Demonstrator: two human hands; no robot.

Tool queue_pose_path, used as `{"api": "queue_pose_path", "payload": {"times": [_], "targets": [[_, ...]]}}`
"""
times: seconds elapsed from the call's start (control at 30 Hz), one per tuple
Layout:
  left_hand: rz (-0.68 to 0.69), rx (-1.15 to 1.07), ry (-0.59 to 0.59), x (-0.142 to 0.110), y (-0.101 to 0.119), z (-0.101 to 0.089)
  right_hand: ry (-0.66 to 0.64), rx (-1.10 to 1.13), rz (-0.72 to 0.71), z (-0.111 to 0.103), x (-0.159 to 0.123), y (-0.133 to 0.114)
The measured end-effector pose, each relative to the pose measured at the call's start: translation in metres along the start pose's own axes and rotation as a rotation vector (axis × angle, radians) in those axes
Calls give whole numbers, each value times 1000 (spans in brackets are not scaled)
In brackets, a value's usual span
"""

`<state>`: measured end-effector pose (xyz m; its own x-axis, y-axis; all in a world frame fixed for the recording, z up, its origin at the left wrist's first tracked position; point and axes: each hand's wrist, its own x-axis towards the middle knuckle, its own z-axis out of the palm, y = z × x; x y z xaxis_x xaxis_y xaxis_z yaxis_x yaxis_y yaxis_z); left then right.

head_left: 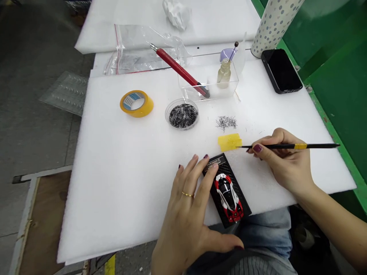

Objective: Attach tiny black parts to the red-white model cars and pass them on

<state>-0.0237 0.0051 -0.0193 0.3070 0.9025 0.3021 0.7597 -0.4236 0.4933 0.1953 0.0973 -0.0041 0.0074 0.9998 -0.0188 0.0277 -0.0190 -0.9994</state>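
Observation:
My left hand (190, 208) lies flat with fingers spread on the white foam sheet (114, 168), its fingertips resting on the far end of a black base (213, 166) that carries a small red, white and black model car (228, 193). My right hand (283, 160) pinches a thin black stick with a yellow band (301, 146). The stick's tip touches a yellow sticky patch (229, 142). Just beyond the patch lies a small heap of tiny dark pins (226, 122).
A round clear dish of dark pins (182, 114) and a yellow tape roll (136, 103) sit further back. A clear box (200, 82) holds a red-handled tool (179, 70) and a small bottle (224, 71). A black phone (281, 70) and a dotted cup (273, 25) stand at right.

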Motion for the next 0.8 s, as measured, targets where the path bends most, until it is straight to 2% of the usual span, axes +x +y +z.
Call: {"api": "queue_pose_path", "payload": {"times": [0.1, 0.2, 0.63, 0.7, 0.8], "targets": [[28, 109, -121, -3, -2, -1, 63, -145, -22, 2, 4, 2], [53, 173, -160, -2, -2, 2, 69, -260, -50, 4, 4, 4], [52, 171, -122, 0, -2, 2, 76, -250, -57, 7, 1, 4], [47, 128, -104, -1, -3, 2, 82, -224, -52, 6, 2, 4], [9, -55, -63, -4, -3, 0, 96, -132, -22, 4, 1, 2]]}}
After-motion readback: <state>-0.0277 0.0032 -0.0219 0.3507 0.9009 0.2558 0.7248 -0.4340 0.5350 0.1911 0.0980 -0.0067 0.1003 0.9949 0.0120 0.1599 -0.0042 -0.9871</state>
